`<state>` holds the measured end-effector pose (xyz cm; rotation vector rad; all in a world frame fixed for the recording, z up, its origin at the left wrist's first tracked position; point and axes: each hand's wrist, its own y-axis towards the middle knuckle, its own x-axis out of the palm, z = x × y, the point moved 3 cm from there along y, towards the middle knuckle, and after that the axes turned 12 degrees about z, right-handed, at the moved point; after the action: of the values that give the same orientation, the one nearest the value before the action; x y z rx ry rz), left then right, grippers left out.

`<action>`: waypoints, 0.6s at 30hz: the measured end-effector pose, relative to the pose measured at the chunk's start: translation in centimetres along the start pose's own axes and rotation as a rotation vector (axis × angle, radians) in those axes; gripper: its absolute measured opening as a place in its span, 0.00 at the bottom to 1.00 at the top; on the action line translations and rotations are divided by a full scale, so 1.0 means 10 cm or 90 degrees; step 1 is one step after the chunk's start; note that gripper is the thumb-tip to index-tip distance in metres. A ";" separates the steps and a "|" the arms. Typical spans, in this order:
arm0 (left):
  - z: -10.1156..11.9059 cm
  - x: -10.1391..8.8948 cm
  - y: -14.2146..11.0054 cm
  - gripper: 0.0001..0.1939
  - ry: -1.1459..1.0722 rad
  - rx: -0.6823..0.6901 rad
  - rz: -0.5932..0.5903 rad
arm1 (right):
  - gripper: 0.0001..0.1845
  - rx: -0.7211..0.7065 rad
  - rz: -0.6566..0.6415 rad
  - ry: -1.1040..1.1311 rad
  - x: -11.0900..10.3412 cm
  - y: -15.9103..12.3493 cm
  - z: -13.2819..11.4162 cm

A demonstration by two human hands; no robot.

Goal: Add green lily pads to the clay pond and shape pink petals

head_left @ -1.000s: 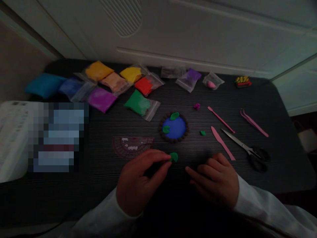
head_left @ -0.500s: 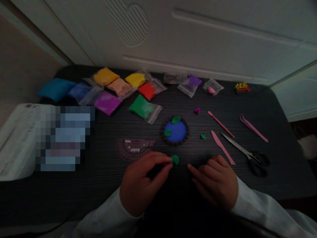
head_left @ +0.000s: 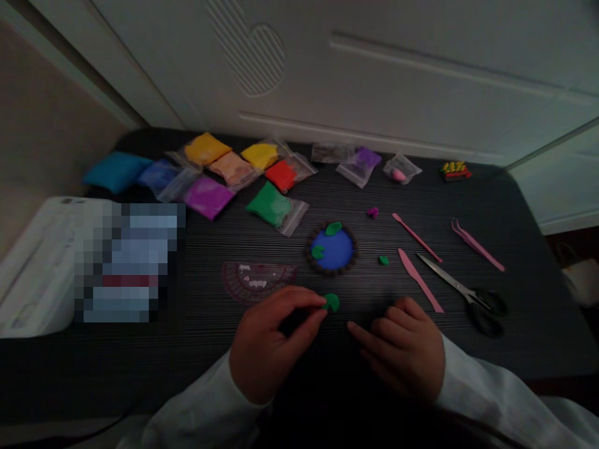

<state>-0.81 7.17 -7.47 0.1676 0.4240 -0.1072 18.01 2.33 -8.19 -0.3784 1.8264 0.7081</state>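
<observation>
Between the thumb and index finger of my left hand is a green clay leaf, round with a notch cut in its edge. My right hand rests to the right of it, index finger stretched out and the others curled, holding nothing visible. Just beyond sits a blue clay pond ringed with dark brown clay balls. Two green leaves lie on it: a notched lily pad at the left and a pointed oval leaf at the far rim. A small green clay scrap lies right of the pond.
Right of my hands lie a pink clay knife, a thin pink tool, scissors and pink tweezers. A protractor is left of the pond. Several clay bags line the back, including a green clay bag.
My right index fingertip has moved slightly left, closer to the green leaf. The left hand keeps its pinch on the leaf. The whole view has shifted a little.
</observation>
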 end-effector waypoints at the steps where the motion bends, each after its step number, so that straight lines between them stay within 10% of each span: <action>1: 0.00 0.00 0.00 0.09 0.001 -0.001 0.002 | 0.20 0.010 -0.006 -0.008 0.00 0.01 0.01; 18: -0.03 0.04 -0.01 0.10 -0.045 -0.110 0.007 | 0.10 0.131 0.086 0.101 0.00 0.08 0.14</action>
<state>-0.62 7.08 -7.94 -0.0043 0.3594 -0.0646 18.64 3.83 -8.34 -0.1800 2.0685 0.5876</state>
